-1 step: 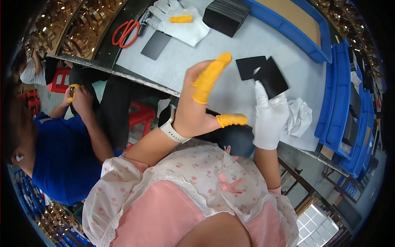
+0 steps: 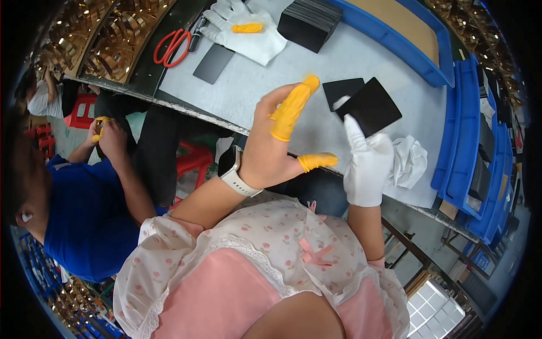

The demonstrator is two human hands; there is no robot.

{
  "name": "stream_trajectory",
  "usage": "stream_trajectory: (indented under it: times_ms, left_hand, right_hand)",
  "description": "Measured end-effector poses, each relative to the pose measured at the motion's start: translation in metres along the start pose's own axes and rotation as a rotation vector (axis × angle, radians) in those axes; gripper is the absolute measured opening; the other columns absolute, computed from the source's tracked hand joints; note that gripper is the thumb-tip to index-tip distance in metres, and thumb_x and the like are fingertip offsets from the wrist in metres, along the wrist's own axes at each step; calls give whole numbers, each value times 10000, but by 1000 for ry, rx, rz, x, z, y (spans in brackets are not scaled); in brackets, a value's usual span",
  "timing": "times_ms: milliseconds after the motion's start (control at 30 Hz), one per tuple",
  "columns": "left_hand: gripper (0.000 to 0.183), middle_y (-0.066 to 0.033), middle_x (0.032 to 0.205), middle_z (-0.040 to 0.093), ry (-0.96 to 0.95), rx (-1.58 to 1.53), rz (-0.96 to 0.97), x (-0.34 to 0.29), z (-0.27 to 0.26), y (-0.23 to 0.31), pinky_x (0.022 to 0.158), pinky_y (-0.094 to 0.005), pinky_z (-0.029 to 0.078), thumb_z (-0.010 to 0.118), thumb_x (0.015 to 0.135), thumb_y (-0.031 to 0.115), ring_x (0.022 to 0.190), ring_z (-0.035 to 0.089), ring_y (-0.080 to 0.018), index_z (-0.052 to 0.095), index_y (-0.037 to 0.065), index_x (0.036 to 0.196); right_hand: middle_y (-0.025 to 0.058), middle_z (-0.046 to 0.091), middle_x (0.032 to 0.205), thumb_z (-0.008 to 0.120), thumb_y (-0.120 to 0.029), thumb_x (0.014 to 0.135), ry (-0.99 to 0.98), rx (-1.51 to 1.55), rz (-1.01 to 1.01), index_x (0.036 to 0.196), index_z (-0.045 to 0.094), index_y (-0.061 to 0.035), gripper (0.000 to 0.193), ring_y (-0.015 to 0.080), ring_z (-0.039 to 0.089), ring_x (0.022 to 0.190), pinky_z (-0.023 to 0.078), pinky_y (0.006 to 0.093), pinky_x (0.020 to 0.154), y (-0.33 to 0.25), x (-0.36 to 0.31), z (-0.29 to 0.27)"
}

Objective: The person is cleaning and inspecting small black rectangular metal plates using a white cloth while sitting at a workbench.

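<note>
White fabric is covering the right hand (image 2: 368,169), which is grasping a black plate (image 2: 372,107) out in front of it, gloved fingertips showing at the plate's left corner and along its near edge. Just beyond those fingertips, a second black plate (image 2: 340,89) is lying on the counter (image 2: 237,93), partly hidden by the held one; whether the two are touching, I cannot tell. To the left, the left hand (image 2: 270,138) is hovering bare except for yellow finger cots (image 2: 291,116), its thumb and finger spreading wide with nothing between them. Crumpled white cloth (image 2: 409,161) is lying just right of the gloved hand, while a stack of dark plates (image 2: 307,28) is sitting ahead of both hands. Farther off, ahead and left of the bare hand, a grey plate (image 2: 213,63), a flat white glove (image 2: 262,46) and red-handled scissors (image 2: 172,48) are resting. Judging from this, the step in hand is seeming to be the handling of a single plate, the right hand supporting and the left staying free; a next move would be calling for a light, steady edge grip and careful clearance from the plate underneath.
</note>
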State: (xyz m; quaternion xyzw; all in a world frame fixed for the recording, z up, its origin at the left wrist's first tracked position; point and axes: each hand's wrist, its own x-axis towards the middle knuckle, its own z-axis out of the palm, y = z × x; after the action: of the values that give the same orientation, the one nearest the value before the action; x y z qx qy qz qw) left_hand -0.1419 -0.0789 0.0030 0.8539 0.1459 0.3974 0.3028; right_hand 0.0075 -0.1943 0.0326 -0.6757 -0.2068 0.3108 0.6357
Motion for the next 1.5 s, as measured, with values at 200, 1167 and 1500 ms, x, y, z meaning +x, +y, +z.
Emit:
stream_trajectory:
  times_ms: [200,1167,1500]
  left_hand:
    - [972,-157,1496,554,-6,30,-22,-4,14,5,1107,-502,398,954,689,344,1289,553,-382,531,51,1514]
    - [957,-95,1431,645,-186,107,9,9,-23,-20,1149,-458,371,996,617,464,1344,540,-349,647,86,1424]
    - [851,-90,1354,681,-145,57,10,12,-21,-20,1115,-450,406,996,598,495,1300,582,-335,735,74,1289]
  right_hand:
    - [45,756,1120,759,-10,974,-192,455,316,1136,751,22,165,109,703,966,547,266,823,-6,-17,12]
    - [-39,614,814,688,-44,1035,5,-94,-213,1545,480,61,560,8,512,732,443,173,685,-16,21,-9]
    - [161,537,1581,616,-76,1080,14,-61,-284,1540,490,67,498,169,564,1358,416,299,1159,-9,25,-12]
